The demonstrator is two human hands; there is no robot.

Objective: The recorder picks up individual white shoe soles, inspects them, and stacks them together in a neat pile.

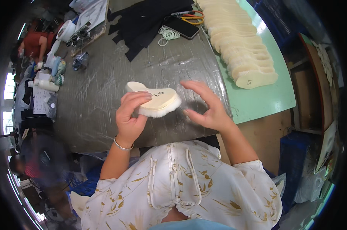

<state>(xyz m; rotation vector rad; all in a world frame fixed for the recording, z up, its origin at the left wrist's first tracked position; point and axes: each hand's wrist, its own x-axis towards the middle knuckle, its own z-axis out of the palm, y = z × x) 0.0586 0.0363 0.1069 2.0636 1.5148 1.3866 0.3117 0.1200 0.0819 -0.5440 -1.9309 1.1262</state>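
Note:
My left hand (133, 111) is closed on the near left side of a cream shoe insole (160, 100), thumb below and fingers on top. White fleece shows along the insole's lower edge, and dark marks are on its upper face. It is held above the grey table; whether it is one piece or several stacked is hard to tell. Just right of the insole, my right hand (208, 109) is open and holds nothing, thumb and fingers spread apart towards it.
A long row of overlapping cream insoles (240, 46) lies on a green board (265, 99) at the right. Black fabric (142, 23), a phone (181, 27), orange-handled scissors (192, 17) and white bands (169, 33) lie at the table's far side. Bottles (47, 85) stand left.

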